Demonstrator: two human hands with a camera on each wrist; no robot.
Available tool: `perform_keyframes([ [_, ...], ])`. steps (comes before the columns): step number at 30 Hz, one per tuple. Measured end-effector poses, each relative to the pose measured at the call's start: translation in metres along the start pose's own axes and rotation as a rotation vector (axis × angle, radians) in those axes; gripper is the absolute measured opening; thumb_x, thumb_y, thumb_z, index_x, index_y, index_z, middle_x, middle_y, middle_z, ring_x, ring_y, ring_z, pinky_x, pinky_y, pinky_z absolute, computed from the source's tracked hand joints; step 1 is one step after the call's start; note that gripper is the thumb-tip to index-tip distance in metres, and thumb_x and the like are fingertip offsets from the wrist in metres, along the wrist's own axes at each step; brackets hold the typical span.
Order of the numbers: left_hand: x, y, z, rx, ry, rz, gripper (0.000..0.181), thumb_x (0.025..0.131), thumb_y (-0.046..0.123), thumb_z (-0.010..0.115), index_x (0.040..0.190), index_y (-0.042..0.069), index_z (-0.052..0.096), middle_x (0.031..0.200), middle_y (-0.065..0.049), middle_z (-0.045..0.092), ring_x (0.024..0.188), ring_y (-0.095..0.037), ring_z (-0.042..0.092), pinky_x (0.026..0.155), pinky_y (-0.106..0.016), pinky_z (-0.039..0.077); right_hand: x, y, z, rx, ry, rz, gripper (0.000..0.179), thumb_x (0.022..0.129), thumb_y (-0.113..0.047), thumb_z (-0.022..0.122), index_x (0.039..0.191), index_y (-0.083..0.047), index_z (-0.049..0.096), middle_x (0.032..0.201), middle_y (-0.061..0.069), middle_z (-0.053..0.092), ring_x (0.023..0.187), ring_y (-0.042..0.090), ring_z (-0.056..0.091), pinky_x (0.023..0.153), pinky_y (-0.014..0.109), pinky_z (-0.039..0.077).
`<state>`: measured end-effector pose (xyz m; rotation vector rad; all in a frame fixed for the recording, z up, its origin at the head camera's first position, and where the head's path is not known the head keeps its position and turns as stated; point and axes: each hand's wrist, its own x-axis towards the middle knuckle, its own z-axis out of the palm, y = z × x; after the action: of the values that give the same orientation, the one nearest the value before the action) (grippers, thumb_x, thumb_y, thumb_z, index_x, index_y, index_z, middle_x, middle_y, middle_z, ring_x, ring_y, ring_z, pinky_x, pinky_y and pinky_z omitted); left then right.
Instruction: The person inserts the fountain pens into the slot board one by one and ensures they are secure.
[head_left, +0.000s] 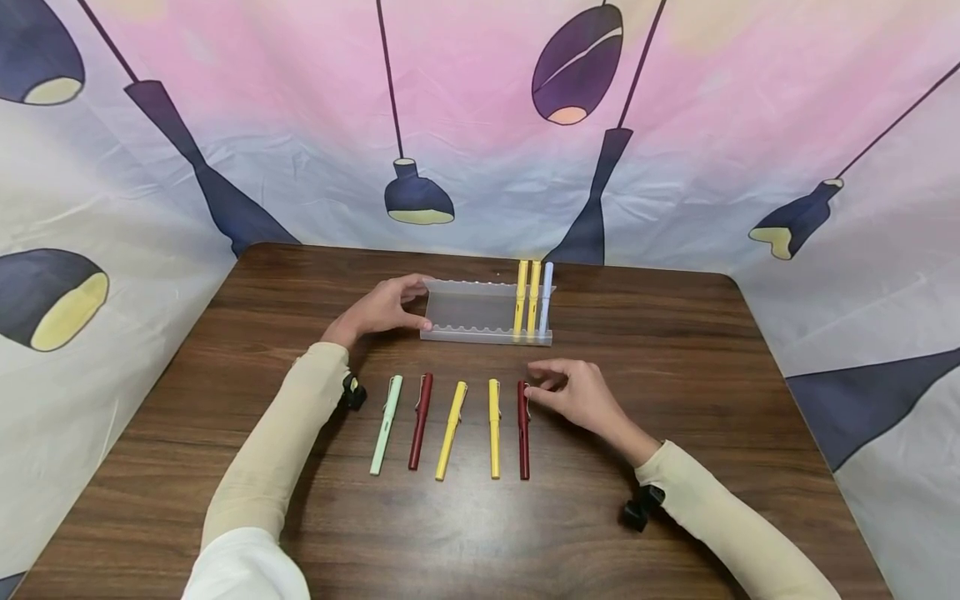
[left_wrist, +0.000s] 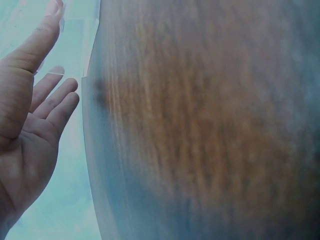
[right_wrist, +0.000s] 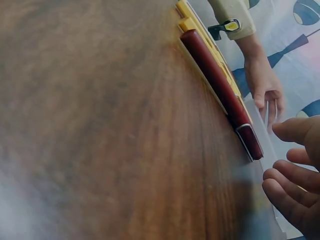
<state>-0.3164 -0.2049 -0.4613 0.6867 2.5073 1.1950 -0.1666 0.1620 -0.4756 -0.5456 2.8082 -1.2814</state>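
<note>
A clear plastic pen rack (head_left: 472,310) lies near the table's back edge, two yellow pens (head_left: 533,304) and a pale blue pen (head_left: 547,300) in its right end. My left hand (head_left: 385,307) holds the rack's left end, thumb at the front corner and fingers at the back. In the left wrist view that hand (left_wrist: 35,120) shows fairly straight fingers. My right hand (head_left: 577,393) is beside the clip end of the rightmost dark red pen (head_left: 523,433), fingers apart and around nothing. The right wrist view shows a gap between this hand (right_wrist: 295,175) and the red pen (right_wrist: 215,75).
Left of that pen, a row on the wooden table (head_left: 675,358) holds a yellow pen (head_left: 494,429), another yellow pen (head_left: 451,432), a second dark red pen (head_left: 420,422) and a mint green pen (head_left: 386,425). A printed cloth (head_left: 480,108) hangs behind the table.
</note>
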Motion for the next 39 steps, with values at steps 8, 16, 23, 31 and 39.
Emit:
perform_keyframes([
  [8,0.000,0.002,-0.002,0.007,-0.003,-0.001,0.086,0.082,0.026,0.089,0.153,0.007,0.043,0.154,-0.022,0.046,0.143,-0.037,0.045,0.118,-0.052,0.040,-0.002,-0.002,0.006,-0.029,-0.038,0.020,0.035,0.086,-0.027,0.085,0.117,-0.011,0.077,0.098,-0.001,0.076,0.079,0.005,0.068,0.067,0.023,0.059],
  [16,0.003,0.003,-0.002,-0.002,0.002,-0.019,0.086,0.082,0.019,0.089,0.153,0.006,0.041,0.155,-0.023,0.044,0.144,-0.039,0.043,0.119,-0.053,0.038,0.000,-0.004,0.011,-0.057,-0.066,0.064,0.038,0.085,-0.029,0.086,0.117,-0.010,0.077,0.089,-0.004,0.069,0.071,0.006,0.061,0.061,0.022,0.054],
  [23,0.000,0.004,-0.002,0.007,-0.001,-0.006,0.087,0.081,0.028,0.089,0.153,0.009,0.043,0.155,-0.020,0.046,0.144,-0.036,0.045,0.119,-0.051,0.040,0.001,-0.005,0.014,-0.090,-0.109,0.070,0.045,0.085,-0.033,0.085,0.121,-0.009,0.075,0.077,-0.009,0.064,0.061,0.006,0.055,0.056,0.023,0.048],
  [31,0.000,0.003,-0.001,0.025,-0.012,-0.005,0.090,0.081,0.030,0.089,0.155,0.008,0.041,0.156,-0.021,0.045,0.144,-0.036,0.044,0.119,-0.050,0.040,0.003,-0.008,0.016,-0.116,-0.130,0.080,0.046,0.085,-0.034,0.085,0.122,-0.008,0.074,0.069,-0.010,0.061,0.058,0.006,0.053,0.056,0.025,0.046],
  [39,0.000,0.002,-0.001,0.027,-0.023,-0.003,0.091,0.082,0.031,0.089,0.155,0.008,0.040,0.156,-0.021,0.044,0.144,-0.036,0.044,0.119,-0.050,0.040,0.004,-0.010,0.018,-0.130,-0.146,0.094,0.047,0.086,-0.034,0.085,0.123,-0.007,0.073,0.064,-0.010,0.061,0.054,0.005,0.054,0.052,0.023,0.044],
])
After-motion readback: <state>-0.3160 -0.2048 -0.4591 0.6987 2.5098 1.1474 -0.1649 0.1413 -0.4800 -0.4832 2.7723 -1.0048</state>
